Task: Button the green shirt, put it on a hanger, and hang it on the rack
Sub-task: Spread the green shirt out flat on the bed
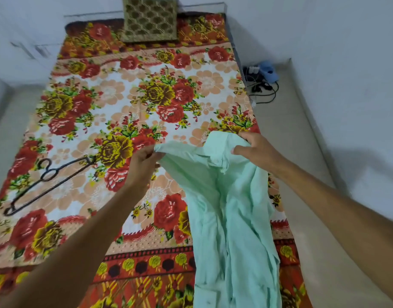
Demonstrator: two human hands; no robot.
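Two hands on one green shirt (231,214) at the bed's (133,90) near right, left hand (142,165) and right hand (255,150) each pinching its far edge, one hanger (46,181) lying left, one pillow (149,18) far.

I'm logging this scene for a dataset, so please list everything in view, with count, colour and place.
green shirt: one, pale green, held up over the bed's right side, lower part trailing towards the camera
hanger: one, dark, flat on the bedspread, left side
bedspread: one, floral red, yellow and white, covering the bed
cushion: one, olive-gold patterned, at the bed's far end
cables: several, black, on the floor right of the bed
blue item: one, by the cables, too blurred to identify
left hand: one, pinches the shirt's upper left edge
right hand: one, grips the shirt's upper right edge
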